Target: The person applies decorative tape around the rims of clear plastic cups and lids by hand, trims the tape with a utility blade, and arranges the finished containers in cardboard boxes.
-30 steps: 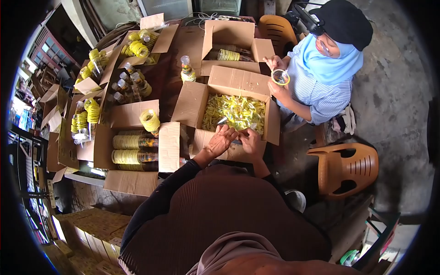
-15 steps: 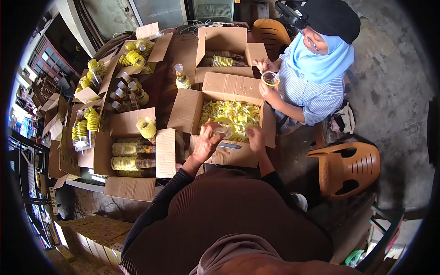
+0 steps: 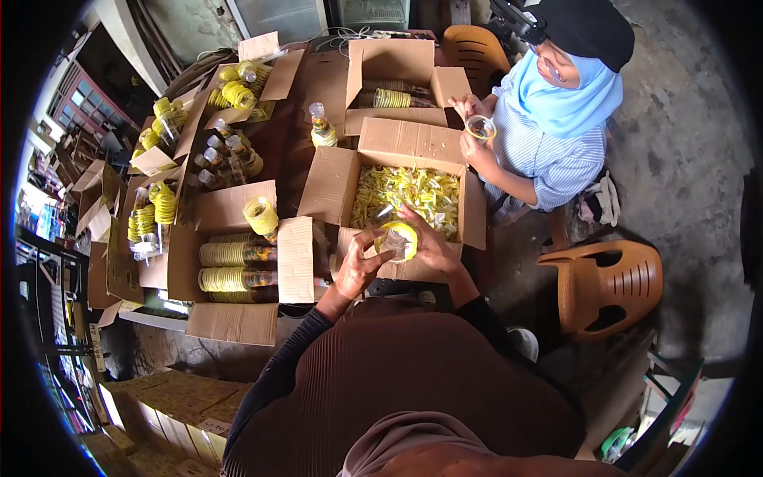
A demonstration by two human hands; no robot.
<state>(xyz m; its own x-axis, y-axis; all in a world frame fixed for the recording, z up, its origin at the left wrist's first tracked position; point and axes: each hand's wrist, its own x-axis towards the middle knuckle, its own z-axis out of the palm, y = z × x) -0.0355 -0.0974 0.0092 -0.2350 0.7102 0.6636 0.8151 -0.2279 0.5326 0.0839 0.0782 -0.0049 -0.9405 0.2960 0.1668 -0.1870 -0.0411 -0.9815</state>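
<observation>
A person's left hand pinches a yellow-rimmed clear plastic cup at the centre of the frame, the right hand curved against its side, its grip unclear, before a cardboard box of yellow packets; at upper right, a co-worker holds another cup.

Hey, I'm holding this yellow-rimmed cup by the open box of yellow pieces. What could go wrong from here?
The cup could slip from your left hand and drop onto the yellow pieces in the open box.
The cup looks thin and clear, so a hard squeeze might dent it.
The upright stack stands close to the box's left flap, so a bump there might topple it.
</observation>
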